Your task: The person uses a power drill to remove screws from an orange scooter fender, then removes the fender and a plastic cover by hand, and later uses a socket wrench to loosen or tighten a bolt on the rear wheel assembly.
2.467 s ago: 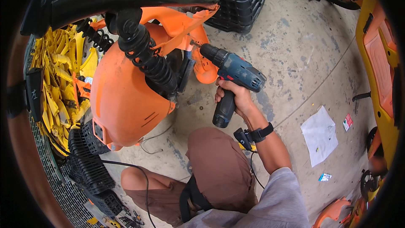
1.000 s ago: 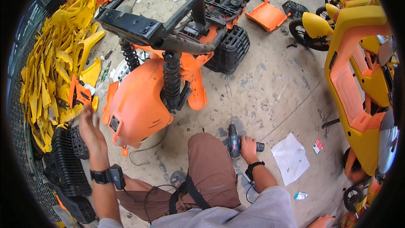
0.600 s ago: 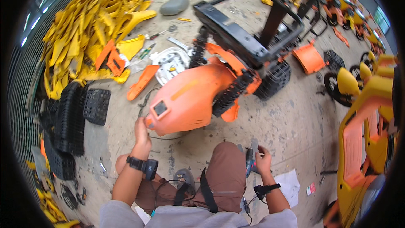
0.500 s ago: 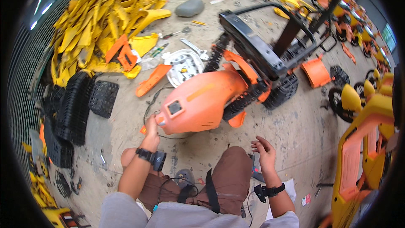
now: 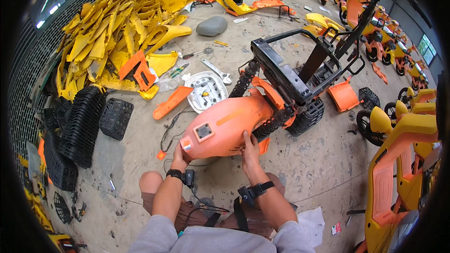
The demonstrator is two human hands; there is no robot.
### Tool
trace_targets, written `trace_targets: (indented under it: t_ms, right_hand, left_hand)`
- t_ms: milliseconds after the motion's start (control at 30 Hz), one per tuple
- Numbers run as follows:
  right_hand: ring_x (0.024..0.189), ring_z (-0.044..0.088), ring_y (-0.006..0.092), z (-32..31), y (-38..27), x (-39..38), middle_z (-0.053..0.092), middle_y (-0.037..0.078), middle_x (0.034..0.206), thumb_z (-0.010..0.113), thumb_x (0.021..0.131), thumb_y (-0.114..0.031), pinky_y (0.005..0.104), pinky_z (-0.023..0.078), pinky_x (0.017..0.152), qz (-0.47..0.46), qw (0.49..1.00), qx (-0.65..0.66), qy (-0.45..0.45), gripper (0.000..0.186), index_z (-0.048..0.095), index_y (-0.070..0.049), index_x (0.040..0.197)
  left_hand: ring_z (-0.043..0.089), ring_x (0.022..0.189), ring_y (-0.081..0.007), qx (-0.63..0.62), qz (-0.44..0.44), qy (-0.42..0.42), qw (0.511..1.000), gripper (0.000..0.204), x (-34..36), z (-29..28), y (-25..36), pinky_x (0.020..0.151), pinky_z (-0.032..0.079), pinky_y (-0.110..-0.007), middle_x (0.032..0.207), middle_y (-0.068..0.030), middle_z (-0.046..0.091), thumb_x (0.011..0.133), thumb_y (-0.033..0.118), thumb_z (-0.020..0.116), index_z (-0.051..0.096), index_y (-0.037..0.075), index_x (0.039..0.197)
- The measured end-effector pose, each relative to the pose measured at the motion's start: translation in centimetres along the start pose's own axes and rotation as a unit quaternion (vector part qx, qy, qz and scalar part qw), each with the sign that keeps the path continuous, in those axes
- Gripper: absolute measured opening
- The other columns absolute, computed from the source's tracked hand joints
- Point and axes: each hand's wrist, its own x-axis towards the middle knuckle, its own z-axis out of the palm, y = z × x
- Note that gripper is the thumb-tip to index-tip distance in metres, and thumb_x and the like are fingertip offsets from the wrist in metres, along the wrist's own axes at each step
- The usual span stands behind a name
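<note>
The orange fender (image 5: pixel 229 122) lay at the middle of the scene, its narrow end toward the near left. The left hand (image 5: pixel 179 156) held that end, fingers curled against its edge; the right hand (image 5: pixel 249 151) gripped its near right side, thumb on top. A black frame (image 5: pixel 276 55) stood beyond the fender to the right, with coil springs (image 5: pixel 244 78) below it. On the floor (image 5: pixel 154 145), far of the fender, sat a white tray (image 5: pixel 191 97) of small parts, an adjustable wrench (image 5: pixel 216 70) just beside it. An orange panel (image 5: pixel 171 103) lay left of the tray, and yellow panels (image 5: pixel 117 33) were heaped far left.
</note>
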Motion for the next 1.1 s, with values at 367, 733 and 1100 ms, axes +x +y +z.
trace_targets:
  t_ms: [367, 733, 1100]
  right_hand:
    - [0.055, 0.045, 0.0076, -2.2, 2.8, 1.7, 0.054, 0.005, 0.084, 0.063, 0.08, -0.043, 0.022, 0.038, 0.045, -0.082, 0.991, -0.099, 0.026, 0.059, 0.047, 0.001, 0.116]
    - [0.065, 0.054, 0.0131, -6.0, 0.8, -1.7, 0.058, 0.01, 0.102, 0.05, 0.089, -0.025, 0.0258, 0.047, 0.054, -0.046, 0.995, -0.075, 0.046, 0.041, 0.047, 0.0, 0.121]
    - [0.103, 0.052, 0.0288, -35.8, 9.7, -5.3, 0.053, 0.017, 0.116, 0.055, 0.075, -0.016, 0.0438, 0.042, 0.086, 0.024, 0.748, -0.645, 0.154, 0.047, 0.049, -0.005, 0.12]
  left_hand:
    - [0.063, 0.081, -0.0198, 0.078, 0.064, 0.136, 0.986, 0.054, 0.9, -1.5, -3.1, 0.062, 0.052, -0.034, 0.098, -0.0039, 0.063, 0.079, 0.053, 0.055, 0.056, 0.009, 0.11]
    - [0.06, 0.072, -0.0171, 0.15, 0.064, 0.183, 0.969, 0.044, 1.3, -2.1, -2.6, 0.051, 0.045, -0.03, 0.09, -0.005, 0.062, 0.079, 0.046, 0.052, 0.059, 0.009, 0.102]
    - [0.056, 0.087, -0.0178, 0.186, 0.071, -0.035, 0.979, 0.027, -5.8, 3.8, -13.4, 0.075, 0.046, -0.035, 0.094, -0.0051, 0.057, 0.075, -0.002, 0.056, 0.054, 0.007, 0.1]
